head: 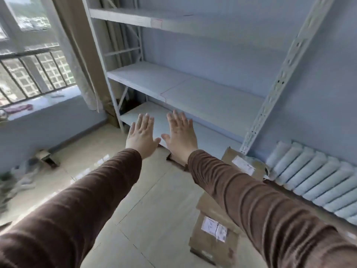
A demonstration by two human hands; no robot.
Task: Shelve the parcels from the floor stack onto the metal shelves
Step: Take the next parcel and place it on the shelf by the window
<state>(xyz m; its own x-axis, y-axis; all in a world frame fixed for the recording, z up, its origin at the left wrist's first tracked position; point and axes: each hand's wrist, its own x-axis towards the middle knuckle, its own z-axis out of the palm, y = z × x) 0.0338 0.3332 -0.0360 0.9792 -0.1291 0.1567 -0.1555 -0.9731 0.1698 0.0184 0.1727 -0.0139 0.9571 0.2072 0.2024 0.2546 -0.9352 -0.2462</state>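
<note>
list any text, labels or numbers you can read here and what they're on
None can be read.
White label on the near parcel: print too blurred.
White label on the far parcel: print too blurred.
Small pale tag on the top shelf front edge: too faint to tell.

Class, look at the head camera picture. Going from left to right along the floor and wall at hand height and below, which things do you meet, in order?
Windowsill → small open box on the floor → left hand → right hand → cardboard parcel with a white label → row of white rolls along the wall.
</note>
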